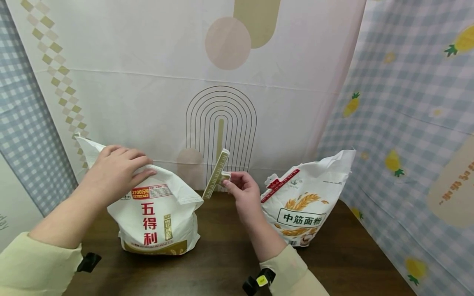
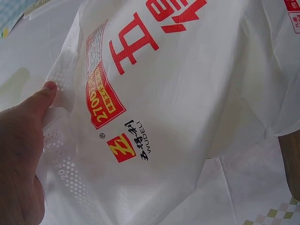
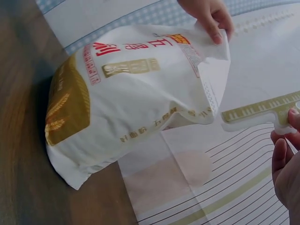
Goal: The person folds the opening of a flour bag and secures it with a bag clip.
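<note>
On the left of the table stands a white flour bag (image 1: 166,193) with red lettering. My left hand (image 1: 120,170) grips its folded top edge, thumb on the near side; the left wrist view shows the thumb against the bag's (image 2: 154,117) upper edge. Between the two bags, my right hand (image 1: 244,191) pinches a gold-and-white bag clip (image 1: 216,174) by its tab, apart from the bag. The right wrist view shows the clip (image 3: 262,110) close to the bag's top corner. Whether the clip's jaws are parted I cannot tell.
A second flour bag (image 1: 303,205) with wheat print stands at the right, a red clip (image 1: 280,186) across its upper left side. Both rest on a dark wooden table (image 1: 222,255). A patterned white cloth (image 1: 148,102) hangs behind, checked cloth (image 1: 400,123) at the right.
</note>
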The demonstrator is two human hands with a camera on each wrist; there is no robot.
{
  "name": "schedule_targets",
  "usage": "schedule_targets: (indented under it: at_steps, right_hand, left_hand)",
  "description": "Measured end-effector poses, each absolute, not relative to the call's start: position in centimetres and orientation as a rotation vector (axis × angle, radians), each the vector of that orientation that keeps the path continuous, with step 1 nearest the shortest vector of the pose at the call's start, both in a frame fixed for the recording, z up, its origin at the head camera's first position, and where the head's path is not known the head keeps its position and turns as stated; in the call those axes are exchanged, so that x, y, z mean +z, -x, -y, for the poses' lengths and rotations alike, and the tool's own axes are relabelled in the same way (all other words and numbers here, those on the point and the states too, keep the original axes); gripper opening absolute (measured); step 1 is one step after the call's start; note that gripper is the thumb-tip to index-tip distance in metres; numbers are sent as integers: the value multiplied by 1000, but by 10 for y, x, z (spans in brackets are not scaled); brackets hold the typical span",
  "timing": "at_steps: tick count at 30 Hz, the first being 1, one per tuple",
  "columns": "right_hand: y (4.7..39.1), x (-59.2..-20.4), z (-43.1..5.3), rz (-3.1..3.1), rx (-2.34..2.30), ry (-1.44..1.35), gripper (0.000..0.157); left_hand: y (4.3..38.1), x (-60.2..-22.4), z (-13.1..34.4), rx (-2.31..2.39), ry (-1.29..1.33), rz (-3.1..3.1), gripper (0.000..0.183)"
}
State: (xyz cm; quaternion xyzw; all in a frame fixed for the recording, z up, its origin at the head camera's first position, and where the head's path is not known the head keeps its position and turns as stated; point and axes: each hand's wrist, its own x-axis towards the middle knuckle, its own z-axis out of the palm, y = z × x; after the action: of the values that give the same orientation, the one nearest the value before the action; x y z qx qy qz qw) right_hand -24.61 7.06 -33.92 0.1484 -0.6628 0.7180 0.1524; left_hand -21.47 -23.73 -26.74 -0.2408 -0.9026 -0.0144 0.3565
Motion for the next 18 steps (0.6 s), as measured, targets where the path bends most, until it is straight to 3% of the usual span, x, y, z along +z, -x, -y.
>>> schedule_targets:
  at_steps: [18]
  right_hand:
    - [242, -333, -58, 2062, 2060, -598, 25]
  left_hand:
    - [216, -266, 237, -49, 618, 2330, 18]
